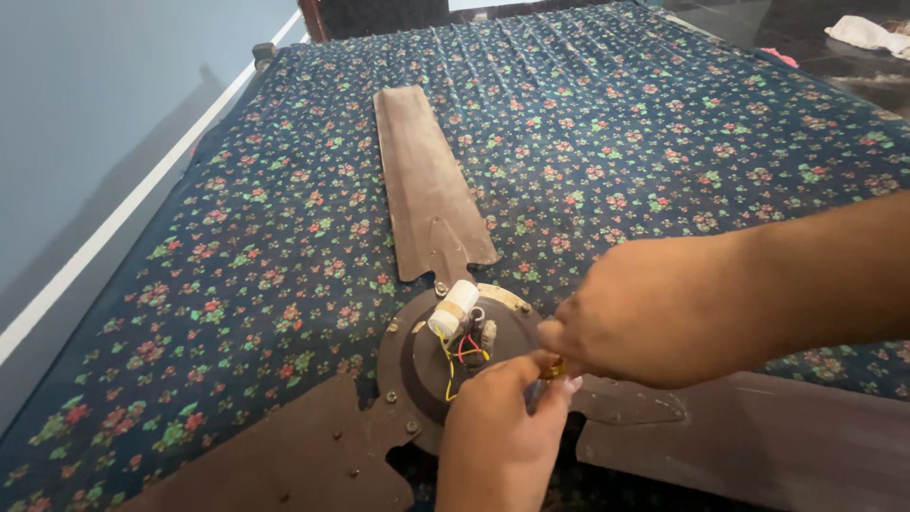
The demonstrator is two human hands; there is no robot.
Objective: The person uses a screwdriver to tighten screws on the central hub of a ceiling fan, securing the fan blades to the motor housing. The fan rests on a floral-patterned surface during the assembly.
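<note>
A brown ceiling fan lies on a dark floral sheet (237,246), its round motor hub (417,356) facing up. A white cylindrical capacitor (453,308) with yellow and red wires (463,349) sits on the hub. One blade (427,185) points away from me, and two more blades (313,455) (758,441) spread toward me. My left hand (502,427) comes from below and meets my right hand (654,318) at the hub's right edge. Both pinch a small yellowish part (553,368), mostly hidden by the fingers.
The sheet covers a bed that reaches a pale blue wall (85,104) with a white strip on the left. A dark headboard (379,14) stands at the far end. A white cloth (867,33) lies on the dark floor at the upper right.
</note>
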